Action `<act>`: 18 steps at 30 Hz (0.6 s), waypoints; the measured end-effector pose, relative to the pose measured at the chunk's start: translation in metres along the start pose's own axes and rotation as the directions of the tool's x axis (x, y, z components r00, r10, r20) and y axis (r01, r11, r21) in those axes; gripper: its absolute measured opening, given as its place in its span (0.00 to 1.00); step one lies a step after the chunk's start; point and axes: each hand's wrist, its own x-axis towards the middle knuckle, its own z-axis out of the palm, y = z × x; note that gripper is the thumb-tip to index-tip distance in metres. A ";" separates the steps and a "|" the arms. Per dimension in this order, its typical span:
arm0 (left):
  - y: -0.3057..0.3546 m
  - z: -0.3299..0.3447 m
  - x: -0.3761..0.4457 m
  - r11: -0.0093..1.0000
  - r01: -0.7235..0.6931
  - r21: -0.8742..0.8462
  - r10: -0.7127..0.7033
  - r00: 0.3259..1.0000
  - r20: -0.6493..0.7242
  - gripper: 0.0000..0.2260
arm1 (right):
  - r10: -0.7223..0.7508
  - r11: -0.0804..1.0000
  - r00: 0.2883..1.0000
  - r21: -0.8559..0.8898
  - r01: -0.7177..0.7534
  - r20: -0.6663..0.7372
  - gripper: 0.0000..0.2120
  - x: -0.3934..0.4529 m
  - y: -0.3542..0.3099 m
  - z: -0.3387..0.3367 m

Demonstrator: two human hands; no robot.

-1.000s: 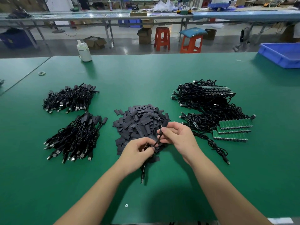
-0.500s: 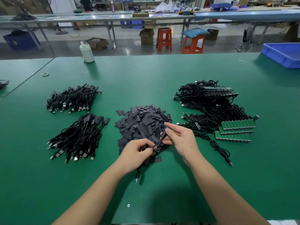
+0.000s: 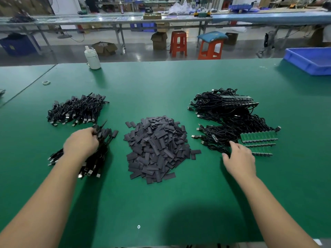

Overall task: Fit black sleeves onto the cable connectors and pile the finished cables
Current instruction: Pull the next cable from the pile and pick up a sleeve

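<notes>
A heap of flat black sleeves (image 3: 155,147) lies in the middle of the green table (image 3: 161,203). Two piles of sleeved cables sit on the left, a far pile (image 3: 77,110) and a near pile (image 3: 102,156). My left hand (image 3: 81,144) is over the near pile and grips the sleeved end of a cable (image 3: 97,130) at the pile's top. On the right is a tangle of bare cables (image 3: 223,108) with green circuit boards (image 3: 258,137). My right hand (image 3: 239,158) rests at the tangle's near edge, fingers loosely spread and touching a cable.
A white bottle (image 3: 92,58) stands at the table's far left edge, with a small tape ring (image 3: 46,82) nearby. A blue bin (image 3: 311,59) sits at the far right corner. Stools, boxes and other benches are beyond the table.
Both hands left the sleeve heap. My left hand carried the sleeved cable left onto the near pile, while my right hand let go and moved right to the bare cables.
</notes>
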 end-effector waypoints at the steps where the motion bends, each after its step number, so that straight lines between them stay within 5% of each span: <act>1: -0.008 0.003 0.004 0.998 0.016 0.055 -0.019 0.999 0.048 0.14 | 0.014 1.000 0.999 0.021 -0.015 0.046 0.29 0.000 0.004 0.002; 4: -0.021 0.015 0.004 0.968 0.043 0.245 -0.072 0.991 0.111 0.22 | -0.008 0.998 0.994 0.056 0.002 0.107 0.25 -0.005 0.007 0.007; 6: -0.018 0.020 -0.001 0.954 0.046 0.296 -0.051 0.999 0.007 0.21 | -0.018 0.999 0.997 0.049 0.014 0.075 0.23 -0.008 0.007 0.009; 11: 0.017 0.024 -0.029 0.966 -0.228 0.124 0.252 0.939 -0.234 0.19 | -0.020 0.999 1.000 0.047 0.021 -0.013 0.16 -0.011 -0.002 0.012; 15: 0.056 0.038 -0.062 0.850 -0.522 -0.068 0.526 0.850 0.042 0.13 | -0.103 0.995 0.993 0.008 0.103 0.050 0.19 -0.011 -0.019 0.014; 18: 0.070 0.052 -0.075 0.824 -0.558 -0.095 0.565 0.800 0.204 0.12 | -0.190 0.982 0.972 0.030 0.188 0.137 0.17 -0.014 -0.032 0.019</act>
